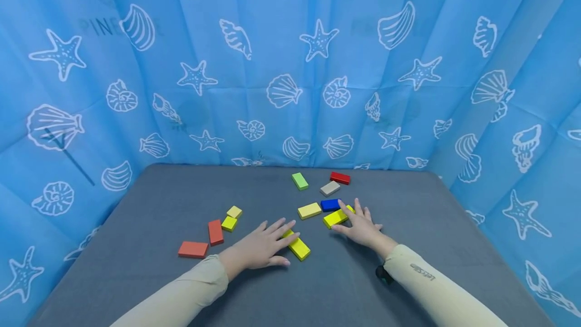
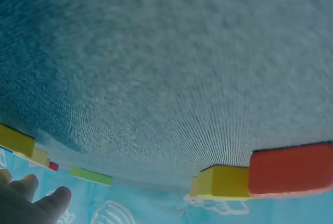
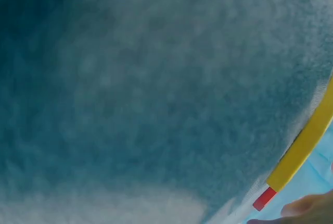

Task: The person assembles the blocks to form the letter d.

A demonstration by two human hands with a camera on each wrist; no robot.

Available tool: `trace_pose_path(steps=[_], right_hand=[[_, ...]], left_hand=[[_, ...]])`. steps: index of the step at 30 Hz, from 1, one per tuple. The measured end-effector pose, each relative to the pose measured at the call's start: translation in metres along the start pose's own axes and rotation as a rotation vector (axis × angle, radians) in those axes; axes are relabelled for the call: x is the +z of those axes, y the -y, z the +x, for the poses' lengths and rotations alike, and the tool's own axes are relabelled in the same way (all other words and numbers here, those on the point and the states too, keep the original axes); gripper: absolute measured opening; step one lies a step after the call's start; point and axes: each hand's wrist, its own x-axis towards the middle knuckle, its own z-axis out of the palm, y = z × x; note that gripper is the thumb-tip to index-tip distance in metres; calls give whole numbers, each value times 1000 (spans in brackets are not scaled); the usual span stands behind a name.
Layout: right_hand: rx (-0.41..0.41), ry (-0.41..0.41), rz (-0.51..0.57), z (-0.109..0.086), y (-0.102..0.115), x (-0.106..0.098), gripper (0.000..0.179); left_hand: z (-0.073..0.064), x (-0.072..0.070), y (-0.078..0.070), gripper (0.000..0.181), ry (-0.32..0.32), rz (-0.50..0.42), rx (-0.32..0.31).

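Note:
My left hand [image 1: 262, 247] is spread palm down over the grey table, its fingertips overlapping the upper end of a long yellow block [image 1: 300, 250]. The thumb lies apart, below that block's left side. To the right, my right hand [image 1: 364, 230] has its fingers spread over another long yellow block [image 1: 335, 218]. Its index finger crosses that block toward a blue block [image 1: 330, 205], while the thumb tip is at the block's near edge. A pale yellow block [image 1: 309, 211] lies just left of the blue one. In the left wrist view, fingertips [image 2: 54, 201] show at the lower left.
Left of my left hand are two orange-red blocks [image 1: 192, 250], a small yellow block [image 1: 229, 223] and a small pale yellow block [image 1: 234, 211]. Farther back lie a green block [image 1: 299, 181], a red block [image 1: 340, 178] and a beige block [image 1: 330, 188]. A blue shell-print curtain [image 1: 272, 64] surrounds the table.

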Motion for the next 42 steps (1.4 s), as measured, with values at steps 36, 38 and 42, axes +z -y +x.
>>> trace_pose_path(steps=[36, 38, 42], right_hand=[[-87, 103, -244, 3, -7, -1, 70], [-88, 104, -246, 3, -6, -2, 70], [-92, 106, -254, 1, -6, -3, 71]], left_hand=[[17, 0, 17, 52, -18, 53, 24], [17, -1, 18, 53, -43, 79, 51], [14, -3, 20, 54, -95, 123, 101]])
